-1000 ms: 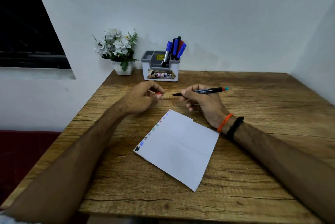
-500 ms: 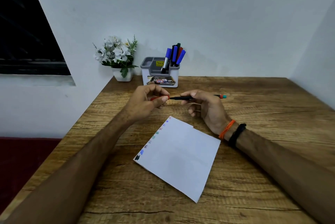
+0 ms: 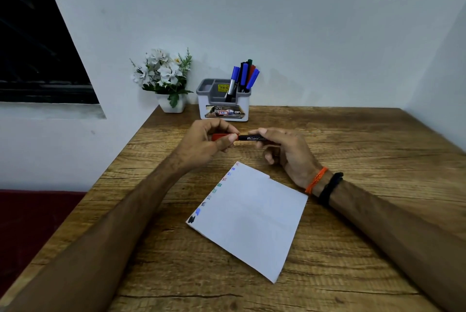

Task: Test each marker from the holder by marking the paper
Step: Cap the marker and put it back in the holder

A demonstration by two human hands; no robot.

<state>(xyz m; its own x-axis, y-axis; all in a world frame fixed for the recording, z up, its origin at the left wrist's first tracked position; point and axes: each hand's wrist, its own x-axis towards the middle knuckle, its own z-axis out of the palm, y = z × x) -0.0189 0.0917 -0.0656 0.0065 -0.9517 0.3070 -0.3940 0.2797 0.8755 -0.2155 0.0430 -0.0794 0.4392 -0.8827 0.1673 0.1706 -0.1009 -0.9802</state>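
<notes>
At centre frame, a black marker (image 3: 252,138) is held level above the worktop (image 3: 353,150): its barrel is gripped by the right hand (image 3: 285,152), its red cap (image 3: 222,137) pinched by the left hand (image 3: 201,145), apparently for capping. The marked paper (image 3: 252,215) lies below; the holder (image 3: 224,99) stands at upper centre.

Both forearms run in from the lower corners of the frame & meet just above centre. Left hand (image 3: 201,144): fingers curled, thumb and forefinger pinching the red cap (image 3: 220,137) of a marker (image 3: 252,138). Right hand (image 3: 287,150): thumb and forefinger grip the marker's black barrel, other fingers curled below, palm side turned left. Right wrist bent, w/ orange and black bands. Hands nearly touching, fingertips facing each other.
</notes>
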